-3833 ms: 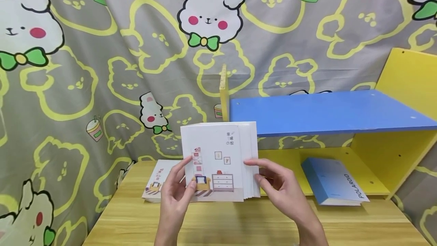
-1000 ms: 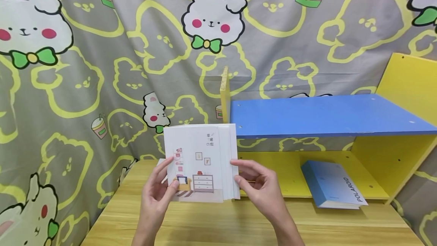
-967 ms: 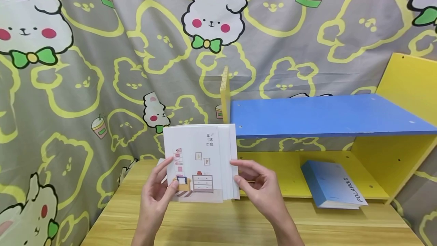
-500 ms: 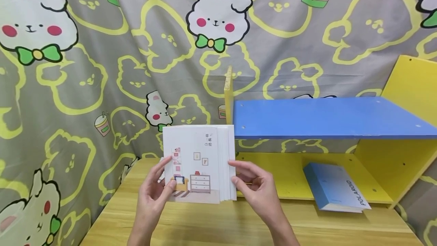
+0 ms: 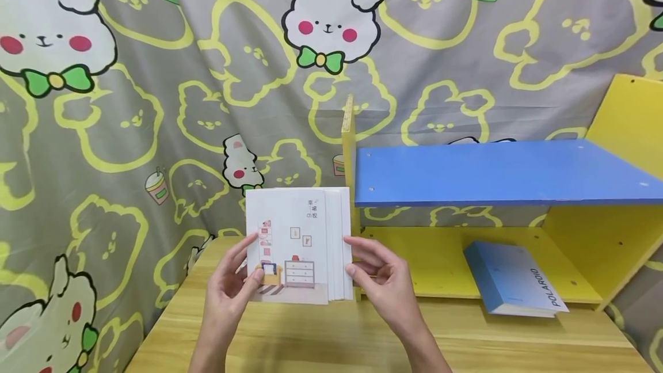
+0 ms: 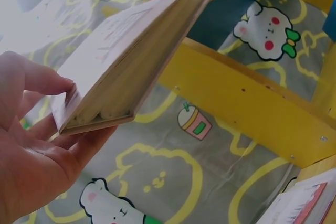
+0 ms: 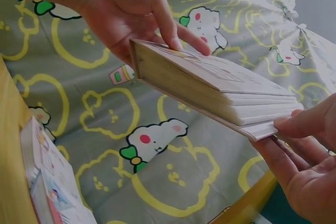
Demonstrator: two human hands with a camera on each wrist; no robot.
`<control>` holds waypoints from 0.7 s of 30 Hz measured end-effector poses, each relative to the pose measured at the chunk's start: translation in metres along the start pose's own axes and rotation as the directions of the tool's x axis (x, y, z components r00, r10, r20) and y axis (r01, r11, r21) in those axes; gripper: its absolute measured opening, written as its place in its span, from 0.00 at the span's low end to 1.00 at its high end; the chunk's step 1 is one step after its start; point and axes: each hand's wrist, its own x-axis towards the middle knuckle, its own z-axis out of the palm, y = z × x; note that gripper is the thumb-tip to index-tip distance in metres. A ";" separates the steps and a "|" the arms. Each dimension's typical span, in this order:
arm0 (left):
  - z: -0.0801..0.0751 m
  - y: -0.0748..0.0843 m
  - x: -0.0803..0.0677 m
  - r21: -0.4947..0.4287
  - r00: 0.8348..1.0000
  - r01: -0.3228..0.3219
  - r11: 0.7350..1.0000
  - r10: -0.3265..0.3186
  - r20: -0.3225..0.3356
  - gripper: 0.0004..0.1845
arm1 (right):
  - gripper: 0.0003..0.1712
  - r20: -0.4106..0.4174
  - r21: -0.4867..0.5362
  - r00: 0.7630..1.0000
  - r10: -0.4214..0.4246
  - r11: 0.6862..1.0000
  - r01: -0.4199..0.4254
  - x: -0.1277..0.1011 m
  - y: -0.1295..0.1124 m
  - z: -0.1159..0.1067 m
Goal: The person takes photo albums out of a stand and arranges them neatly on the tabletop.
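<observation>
A stack of white booklets (image 5: 295, 243) with a drawn room on the front cover stands upright above the wooden table (image 5: 331, 338). My left hand (image 5: 235, 281) grips its left edge, thumb on the cover. My right hand (image 5: 378, 272) pinches the right edge where the page edges fan out. In the left wrist view the stack (image 6: 131, 61) is seen from its spine end, with my left hand (image 6: 37, 145) curled round the corner. The right wrist view shows the stack (image 7: 215, 90) held between both hands, my right hand (image 7: 299, 150) at its near corner.
A yellow shelf unit with a blue top board (image 5: 497, 171) stands at the right; a blue POLAROID book (image 5: 513, 281) lies inside it. More white booklets (image 7: 50, 182) lie on the table behind the held stack. A bunny-print cloth (image 5: 155, 85) hangs behind.
The stack and both hands have drifted left and a little down across the view; both hands keep the same hold on it.
</observation>
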 end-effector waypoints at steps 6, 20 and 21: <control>-0.007 0.001 0.001 0.019 1.000 0.024 1.000 -0.024 -0.008 0.30 | 0.25 -0.010 0.044 1.000 0.022 0.999 -0.021 0.001 0.006 0.006; -0.018 0.004 0.000 0.056 0.998 0.067 0.996 -0.066 -0.025 0.30 | 0.26 -0.039 0.043 0.997 0.061 0.997 -0.059 0.001 0.016 0.019; -0.018 0.004 0.001 0.063 0.998 0.067 0.996 -0.065 -0.028 0.30 | 0.26 -0.037 0.037 0.998 0.054 0.998 -0.053 0.001 0.016 0.020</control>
